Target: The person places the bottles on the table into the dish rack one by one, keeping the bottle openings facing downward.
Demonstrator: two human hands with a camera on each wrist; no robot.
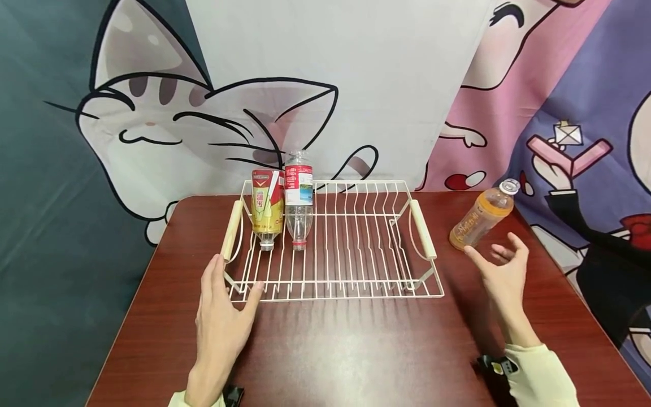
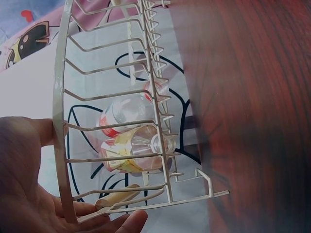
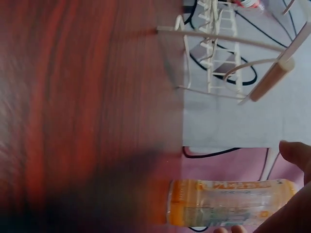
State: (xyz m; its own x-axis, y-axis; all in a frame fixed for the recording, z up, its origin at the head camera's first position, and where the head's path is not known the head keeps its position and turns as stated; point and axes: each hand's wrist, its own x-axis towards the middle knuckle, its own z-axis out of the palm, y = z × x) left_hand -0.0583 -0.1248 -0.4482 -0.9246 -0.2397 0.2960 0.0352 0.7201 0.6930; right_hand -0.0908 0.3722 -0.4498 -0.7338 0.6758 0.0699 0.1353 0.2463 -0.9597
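Note:
My left hand (image 1: 224, 322) is at the front left corner of a white wire dish rack (image 1: 356, 281), its fingers straight along the left side and its thumb by the front rim. In the left wrist view, the hand (image 2: 29, 179) touches the rack's frame. Two bottles stand cap down in the rack's left part: a yellow and red labelled bottle (image 1: 267, 206) and a clear bottle (image 1: 299, 195) with a red and blue label. My right hand (image 1: 503, 277), thumb and fingers spread, is beside an orange-tinted plastic bottle (image 1: 480, 217) with a white cap, standing on the table.
The rack has a pale wooden handle (image 1: 423, 229) at its right end and another (image 1: 232, 230) at its left. It sits on a dark red-brown table (image 1: 335, 350). A cloth backdrop (image 1: 386, 85) with cartoon drawings hangs behind the table.

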